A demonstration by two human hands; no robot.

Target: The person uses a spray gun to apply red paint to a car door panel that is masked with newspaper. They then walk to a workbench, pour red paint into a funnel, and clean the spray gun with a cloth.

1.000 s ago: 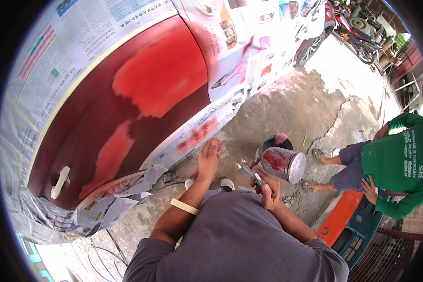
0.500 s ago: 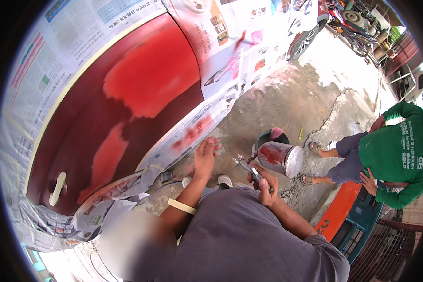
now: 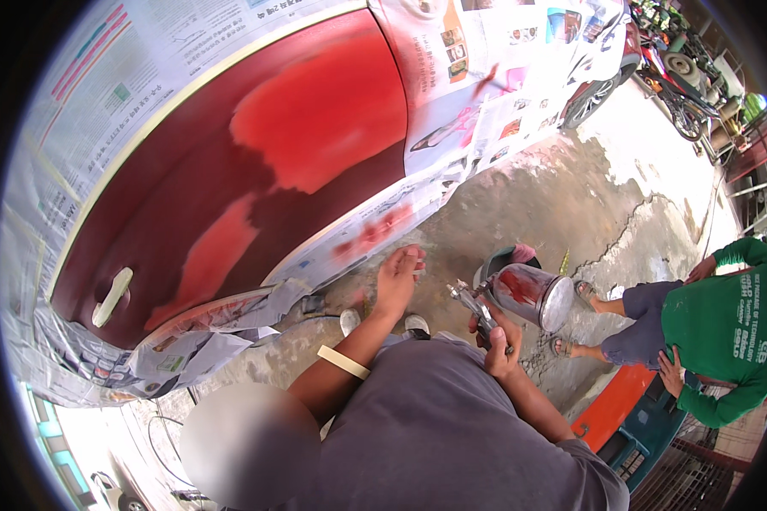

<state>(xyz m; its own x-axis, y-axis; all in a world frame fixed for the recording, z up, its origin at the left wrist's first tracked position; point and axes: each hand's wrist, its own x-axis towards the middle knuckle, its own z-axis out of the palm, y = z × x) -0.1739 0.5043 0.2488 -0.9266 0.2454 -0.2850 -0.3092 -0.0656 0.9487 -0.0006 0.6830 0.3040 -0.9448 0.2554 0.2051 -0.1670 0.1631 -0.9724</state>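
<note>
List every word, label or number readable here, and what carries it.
Green long-sleeved shirt: white lettering, partly legible, not copied.
White newspaper masking sheets: larger print not copied; columns too small to read.
Orange flat panel: dark mark, too unclear to read.
Silver metal spray gun: no text discernible.

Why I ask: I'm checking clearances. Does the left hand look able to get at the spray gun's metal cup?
Probably yes: the left hand is raised just across from the spray gun in the right hand, and the metal cup looks largely uncovered, though the nozzle may need skirting.
</note>
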